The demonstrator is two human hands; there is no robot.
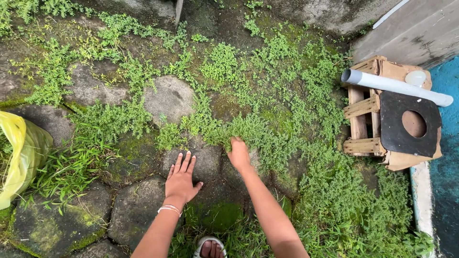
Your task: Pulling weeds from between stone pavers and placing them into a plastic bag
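My left hand (181, 177) lies flat, fingers spread, on a grey paving stone (204, 160), with thin bracelets at the wrist. My right hand (238, 153) reaches further forward, its fingers closed into the low green weeds (248, 128) that grow between the stones. The fingertips are buried in the leaves, so the grip itself is partly hidden. Moss (217, 215) covers the ground between my arms.
A yellow plastic bag (19, 155) lies at the left edge. A wooden crate (368, 107) with a grey pipe (397, 87) and a black board with a round hole (411, 125) stands at the right by a blue surface. My sandalled foot (208, 247) shows at the bottom.
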